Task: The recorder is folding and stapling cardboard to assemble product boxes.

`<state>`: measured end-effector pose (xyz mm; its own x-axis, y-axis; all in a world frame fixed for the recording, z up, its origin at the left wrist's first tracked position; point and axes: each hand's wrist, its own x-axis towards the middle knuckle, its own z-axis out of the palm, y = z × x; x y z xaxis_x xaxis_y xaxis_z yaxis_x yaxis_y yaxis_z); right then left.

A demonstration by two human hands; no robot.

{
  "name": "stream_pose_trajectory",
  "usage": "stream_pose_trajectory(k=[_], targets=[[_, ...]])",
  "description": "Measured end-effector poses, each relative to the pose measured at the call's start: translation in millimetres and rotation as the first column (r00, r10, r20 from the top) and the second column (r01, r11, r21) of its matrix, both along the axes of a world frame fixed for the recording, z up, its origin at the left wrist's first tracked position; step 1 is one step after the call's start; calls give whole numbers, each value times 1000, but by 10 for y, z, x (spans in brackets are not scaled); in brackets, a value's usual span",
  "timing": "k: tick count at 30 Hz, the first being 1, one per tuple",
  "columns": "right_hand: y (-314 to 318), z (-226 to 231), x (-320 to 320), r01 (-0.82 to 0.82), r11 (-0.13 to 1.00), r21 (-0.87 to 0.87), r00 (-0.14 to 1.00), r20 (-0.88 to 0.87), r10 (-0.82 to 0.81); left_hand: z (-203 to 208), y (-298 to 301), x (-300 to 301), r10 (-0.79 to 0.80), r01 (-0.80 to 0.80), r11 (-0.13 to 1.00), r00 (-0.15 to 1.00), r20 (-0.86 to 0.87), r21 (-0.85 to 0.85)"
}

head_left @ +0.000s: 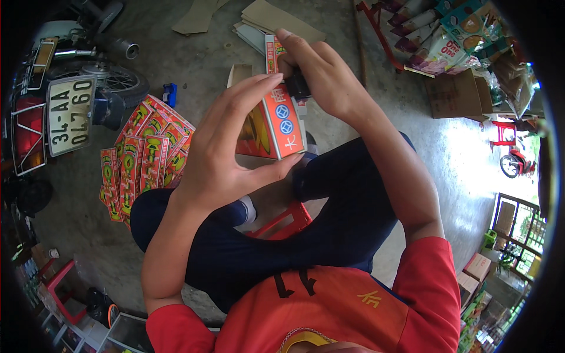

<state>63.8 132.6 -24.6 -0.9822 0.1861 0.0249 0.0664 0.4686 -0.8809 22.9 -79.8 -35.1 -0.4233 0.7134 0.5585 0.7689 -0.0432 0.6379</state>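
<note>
A small red-and-orange printed cardboard box (287,126) is held up in front of me, its end panel turned toward me. My left hand (220,138) is closed round it, fingers over the upper side and thumb along the lower edge. At the box's far end, my right hand (323,73) has its fingers bent at a raised printed flap; part of its grip is hidden. Beneath that palm shows a small black object (298,86) that I cannot make out. A brown flap (240,75) stands out at the far left of the box.
On the floor to the left lies a pile of flat printed cartons (144,159), with a blue tape dispenser (169,94) beyond it. A motorbike (97,82) stands far left. Loose cardboard sheets (282,23) lie ahead. Snack packs (447,47) and a carton (453,97) are at the right.
</note>
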Motion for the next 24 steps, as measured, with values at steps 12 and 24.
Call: stream_pose_trajectory(k=[12,24], targets=[[-51,27,-9,8,999,49,997,82,-12,-8,-21,17,-10,11,1000,1000,8,-26],[-12,5,13,-34,928,372,997,76,6,34,13,44,-14,13,1000,999,37,13]])
